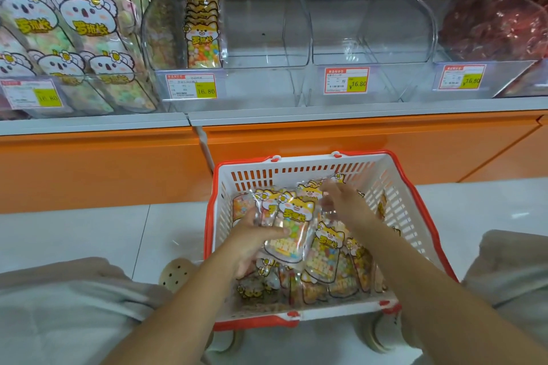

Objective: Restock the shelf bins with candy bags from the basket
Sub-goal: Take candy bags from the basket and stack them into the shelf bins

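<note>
In the white, red-rimmed basket on the floor, the left hand grips a candy bag, thumb across its front. The bag's long axis runs near to far, with the cat-head top pointing far toward the shelf and yellow Chinese lettering below it. The right hand is blurred over the far bags, and I cannot tell its grasp. The clear shelf bin has a price tag that reads 16.80
</note>
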A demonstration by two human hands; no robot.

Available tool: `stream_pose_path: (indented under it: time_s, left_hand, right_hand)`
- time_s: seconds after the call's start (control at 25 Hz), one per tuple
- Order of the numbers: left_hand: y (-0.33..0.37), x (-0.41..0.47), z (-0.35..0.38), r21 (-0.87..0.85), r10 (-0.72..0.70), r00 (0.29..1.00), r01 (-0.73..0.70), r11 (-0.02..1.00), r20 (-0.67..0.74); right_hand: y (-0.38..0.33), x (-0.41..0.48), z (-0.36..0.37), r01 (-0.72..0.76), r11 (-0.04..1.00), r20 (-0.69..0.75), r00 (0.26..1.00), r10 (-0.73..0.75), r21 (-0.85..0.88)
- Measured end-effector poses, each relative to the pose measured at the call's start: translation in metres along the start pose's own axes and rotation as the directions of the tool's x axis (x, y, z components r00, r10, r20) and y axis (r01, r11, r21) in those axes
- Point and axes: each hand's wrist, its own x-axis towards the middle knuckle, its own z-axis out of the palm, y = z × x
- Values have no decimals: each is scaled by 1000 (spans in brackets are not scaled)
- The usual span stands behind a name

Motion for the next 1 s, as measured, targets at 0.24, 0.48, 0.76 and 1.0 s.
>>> stream_pose_path:
  time_s: [0.24,0.48,0.76,1.0]
  left_hand:
    - [2,-3,-8,-20,34,997,-35,999,-74]
    - [-1,-4,-9,-36,56,991,-61,997,-119]
    - [5,-10,-6,-58,77,989,-85,995,-127]
    - [15,-22,11,-97,71,997,-70,993,6]
  right_hand:
    - [70,5,-4,1,411,82,980,179,-912]
    - [57,4,-1,72,779,44,997,-57,-622]
    - [-16,-20,-39,12,998,283,959,-29,62]
    - [-7,-30,18,71,991,81,993,-81,118]
